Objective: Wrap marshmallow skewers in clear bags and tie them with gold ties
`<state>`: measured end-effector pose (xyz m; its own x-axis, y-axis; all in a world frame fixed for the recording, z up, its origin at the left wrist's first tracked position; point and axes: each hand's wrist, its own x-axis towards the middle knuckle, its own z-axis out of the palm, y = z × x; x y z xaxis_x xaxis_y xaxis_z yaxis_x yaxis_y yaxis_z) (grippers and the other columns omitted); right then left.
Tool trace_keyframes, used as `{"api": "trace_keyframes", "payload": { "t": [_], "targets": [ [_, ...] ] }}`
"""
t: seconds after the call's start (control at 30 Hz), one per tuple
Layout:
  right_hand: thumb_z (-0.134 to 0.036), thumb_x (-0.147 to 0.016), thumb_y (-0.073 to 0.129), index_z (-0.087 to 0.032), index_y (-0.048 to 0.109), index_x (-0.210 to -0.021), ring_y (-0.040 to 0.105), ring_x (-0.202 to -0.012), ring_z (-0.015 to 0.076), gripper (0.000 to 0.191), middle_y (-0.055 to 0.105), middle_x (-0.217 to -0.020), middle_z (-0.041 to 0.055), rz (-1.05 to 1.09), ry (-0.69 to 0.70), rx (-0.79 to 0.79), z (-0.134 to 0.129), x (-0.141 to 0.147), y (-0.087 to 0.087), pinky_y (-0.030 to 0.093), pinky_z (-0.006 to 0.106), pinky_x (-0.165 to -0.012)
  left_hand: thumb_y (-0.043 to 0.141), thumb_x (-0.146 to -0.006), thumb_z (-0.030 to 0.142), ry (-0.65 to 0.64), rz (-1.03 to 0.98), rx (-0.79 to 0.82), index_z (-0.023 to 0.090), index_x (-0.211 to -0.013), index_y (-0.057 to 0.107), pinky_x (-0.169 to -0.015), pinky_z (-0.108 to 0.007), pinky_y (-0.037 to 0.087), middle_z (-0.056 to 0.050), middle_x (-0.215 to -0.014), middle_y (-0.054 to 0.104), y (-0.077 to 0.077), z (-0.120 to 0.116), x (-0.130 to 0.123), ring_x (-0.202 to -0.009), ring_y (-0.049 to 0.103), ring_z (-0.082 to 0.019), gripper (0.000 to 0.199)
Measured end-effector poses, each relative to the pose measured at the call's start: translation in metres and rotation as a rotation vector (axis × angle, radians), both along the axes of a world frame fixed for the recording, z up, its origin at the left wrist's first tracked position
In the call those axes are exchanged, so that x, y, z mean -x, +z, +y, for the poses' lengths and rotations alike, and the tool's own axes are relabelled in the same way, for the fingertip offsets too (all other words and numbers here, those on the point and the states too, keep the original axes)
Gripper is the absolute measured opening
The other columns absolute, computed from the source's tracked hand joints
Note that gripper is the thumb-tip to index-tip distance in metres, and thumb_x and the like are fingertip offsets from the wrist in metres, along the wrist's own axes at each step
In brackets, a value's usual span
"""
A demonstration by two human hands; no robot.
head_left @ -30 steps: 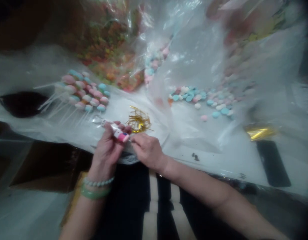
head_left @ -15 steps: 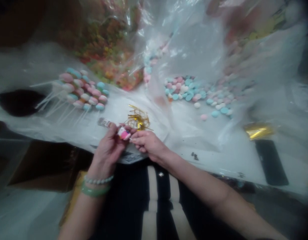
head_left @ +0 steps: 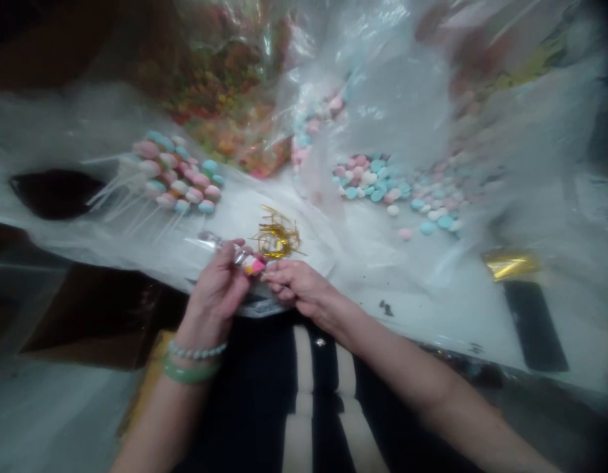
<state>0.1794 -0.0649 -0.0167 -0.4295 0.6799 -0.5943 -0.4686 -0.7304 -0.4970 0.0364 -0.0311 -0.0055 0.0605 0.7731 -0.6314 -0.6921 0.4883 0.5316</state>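
Note:
Between my two hands is a small lollipop (head_left: 255, 265), pink, white and yellow at its head. My left hand (head_left: 221, 282) is closed round a clear plastic wrapper (head_left: 210, 240), whose far end sticks out to the left of the fingers. The candy head looks at least partly covered by this wrapper. My right hand (head_left: 298, 282) pinches at the candy's right side, where a thin white stick shows faintly. Just beyond the fingers lies a loose pile of gold twist ties (head_left: 279, 238).
Marshmallow lollipops (head_left: 178, 177) on white sticks lie at the left. Pastel candies (head_left: 373, 177) spill across the plastic sheeting, with a bag of colourful gummies (head_left: 225, 98) behind. At the right are a gold foil packet (head_left: 511, 264) and a dark phone-like slab (head_left: 535, 325).
The view has shifted a little. The candy head has turned and now appears more covered by the clear wrapper, while both hands stay close together.

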Motion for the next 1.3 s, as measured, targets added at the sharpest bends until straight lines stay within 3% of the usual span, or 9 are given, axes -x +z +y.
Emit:
{"api": "trace_keyframes", "payload": {
  "t": [0.13,0.27,0.47,0.57,0.73,0.9,1.1,1.17,1.3],
  "targets": [
    [-0.009,-0.076,0.059,-0.015,0.057,-0.079,0.019,-0.034,0.0006,0.007,0.043,-0.049,-0.0113,0.168,0.094,0.007,0.001,-0.009,-0.003,0.013,0.014,-0.036,0.064,-0.092,0.023,-0.003,-0.086,0.035,0.012,-0.083,0.065,-0.076,-0.033,0.057,-0.005,-0.076,0.065,0.004,0.0,0.007,-0.074,0.064,-0.016,0.014],
    [-0.009,-0.078,0.057,-0.016,0.054,-0.08,0.016,-0.035,0.0007,0.008,0.041,-0.05,-0.0118,0.225,0.142,0.039,0.001,-0.01,-0.001,0.014,0.013,-0.037,0.071,-0.086,0.02,0.014,-0.107,-0.045,0.014,-0.088,0.067,-0.081,-0.036,0.058,-0.005,-0.081,0.069,0.004,-0.003,0.011,-0.085,0.069,-0.02,0.008],
    [-0.02,-0.071,0.068,-0.018,0.051,-0.072,0.024,-0.037,0.0015,0.017,0.046,-0.049,-0.01,-0.049,-0.064,-0.038,-0.003,0.006,0.005,0.013,0.015,-0.037,0.074,-0.083,0.016,-0.022,-0.05,-0.123,0.013,-0.08,0.068,-0.076,-0.028,0.059,-0.003,-0.076,0.068,-0.002,-0.01,-0.005,-0.077,0.069,-0.017,0.008],
    [-0.025,-0.071,0.068,-0.018,0.053,-0.07,0.032,-0.04,0.0034,0.017,0.048,-0.05,-0.0086,-0.236,-0.128,-0.141,-0.005,0.008,0.008,0.02,0.016,-0.039,0.07,-0.087,0.017,0.001,-0.04,-0.099,0.013,-0.079,0.067,-0.076,-0.029,0.059,-0.004,-0.076,0.068,0.0,-0.008,-0.007,-0.077,0.069,-0.017,0.01],
    [-0.019,-0.07,0.061,-0.018,0.061,-0.078,0.043,-0.046,0.0072,0.008,0.049,-0.053,-0.0097,-0.521,-0.08,-0.383,-0.005,0.002,0.007,0.036,0.02,-0.049,0.073,-0.085,0.017,0.072,0.005,-0.101,0.013,-0.078,0.067,-0.08,-0.03,0.059,-0.005,-0.079,0.069,-0.001,-0.004,0.0,-0.08,0.069,-0.017,0.01],
    [-0.021,-0.078,0.057,-0.022,0.059,-0.103,0.05,-0.057,0.0114,0.025,0.052,-0.063,-0.0089,-0.778,-0.168,-0.666,-0.005,0.01,0.004,0.044,0.024,-0.063,0.084,-0.074,0.021,0.003,0.049,-0.216,0.013,-0.08,0.067,-0.072,-0.023,0.056,-0.003,-0.077,0.068,-0.006,-0.009,-0.003,-0.072,0.064,-0.013,0.02],
    [-0.016,-0.083,0.052,-0.02,0.056,-0.128,0.058,-0.07,0.0147,0.045,0.059,-0.073,-0.0043,-0.976,-0.162,-0.879,-0.009,0.009,-0.007,0.049,0.027,-0.077,0.086,-0.068,0.015,-0.217,0.095,-0.141,0.013,-0.083,0.064,-0.048,-0.017,0.043,0.003,-0.061,0.057,-0.011,-0.015,0.0,-0.051,0.05,-0.007,0.026],
    [-0.014,-0.085,0.051,-0.021,0.059,-0.128,0.061,-0.077,0.0161,0.044,0.065,-0.081,-0.0006,-1.018,-0.149,-0.939,-0.008,0.008,-0.012,0.049,0.029,-0.081,0.084,-0.069,0.015,-0.26,0.062,-0.138,0.014,-0.079,0.061,-0.045,-0.016,0.039,0.005,-0.056,0.052,-0.012,-0.017,0.0,-0.046,0.045,-0.006,0.025],
    [-0.011,-0.089,0.051,-0.022,0.072,-0.104,0.064,-0.092,0.0179,0.029,0.071,-0.097,0.005,-1.052,-0.09,-1.075,-0.004,0.006,-0.017,0.05,0.029,-0.087,0.081,-0.073,0.015,-0.36,-0.019,-0.128,0.015,-0.066,0.055,-0.041,-0.016,0.037,0.005,-0.05,0.046,-0.01,-0.021,-0.004,-0.043,0.041,-0.006,0.027]
  ]
}}
